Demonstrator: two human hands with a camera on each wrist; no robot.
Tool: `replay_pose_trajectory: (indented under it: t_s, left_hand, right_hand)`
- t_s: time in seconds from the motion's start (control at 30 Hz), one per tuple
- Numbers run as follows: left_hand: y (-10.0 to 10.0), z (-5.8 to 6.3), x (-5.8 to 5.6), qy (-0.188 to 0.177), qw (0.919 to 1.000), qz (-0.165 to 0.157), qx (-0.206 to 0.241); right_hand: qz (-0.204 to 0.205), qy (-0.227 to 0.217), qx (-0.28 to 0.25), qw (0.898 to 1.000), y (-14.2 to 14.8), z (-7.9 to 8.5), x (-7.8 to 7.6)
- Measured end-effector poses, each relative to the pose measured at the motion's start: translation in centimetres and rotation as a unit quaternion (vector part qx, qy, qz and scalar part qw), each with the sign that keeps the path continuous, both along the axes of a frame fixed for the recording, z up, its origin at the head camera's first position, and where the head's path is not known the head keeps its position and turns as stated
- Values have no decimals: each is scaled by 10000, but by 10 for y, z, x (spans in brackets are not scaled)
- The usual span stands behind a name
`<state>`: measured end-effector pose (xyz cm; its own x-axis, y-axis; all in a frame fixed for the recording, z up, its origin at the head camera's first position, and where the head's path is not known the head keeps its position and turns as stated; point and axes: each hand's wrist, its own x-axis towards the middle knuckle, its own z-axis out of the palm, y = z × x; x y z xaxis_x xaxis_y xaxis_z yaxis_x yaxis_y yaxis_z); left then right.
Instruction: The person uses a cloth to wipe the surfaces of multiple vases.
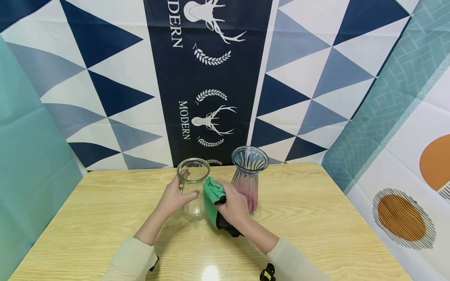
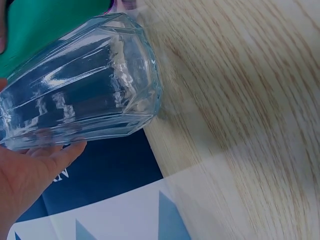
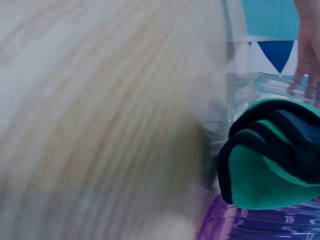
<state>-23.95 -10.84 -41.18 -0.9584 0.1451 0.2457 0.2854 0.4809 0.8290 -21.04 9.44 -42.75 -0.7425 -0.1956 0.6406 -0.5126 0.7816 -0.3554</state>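
Observation:
A clear glass vase (image 1: 194,195) with a wide round rim stands near the table's back edge. My left hand (image 1: 177,195) grips it from the left, thumb in front and fingers round the far side. The faceted lower body of the clear vase (image 2: 95,80) fills much of the left wrist view. In my right hand (image 1: 233,203) is a folded green cloth (image 1: 212,195) with black edging, held against the clear vase's right side. In the right wrist view the bunched cloth (image 3: 270,170) overlaps the vase. The right fingertips are hidden by the cloth.
Just right of my right hand stands a ribbed glass vase (image 1: 247,179), blue at the flared rim and pink below. The wooden table (image 1: 306,218) meets a patterned wall hanging (image 1: 211,78) at the back. Teal hangings flank both sides.

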Motion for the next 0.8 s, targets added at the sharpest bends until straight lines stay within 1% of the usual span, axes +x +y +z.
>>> replay_pose_trajectory:
  t_s: [0.1,0.2,0.47,0.63,0.8]
  left_hand:
    - [0,0,1,-9,10000,-35,52]
    - [1,1,0,-38,9999,-76,70]
    - [-1,0,0,-120,9997,-194,95]
    - [-1,1,1,-112,9997,-199,80]
    - [-1,-2,0,-48,9996,-172,220]
  right_hand:
    - [56,237,-117,9996,0,5,-1]
    - [58,260,-116,9996,0,8,-2]
    - [47,-324,107,9994,-1,10,-2]
    - [66,-540,222,9983,-1,6,-1]
    - [48,-861,397,9955,1,2,2]
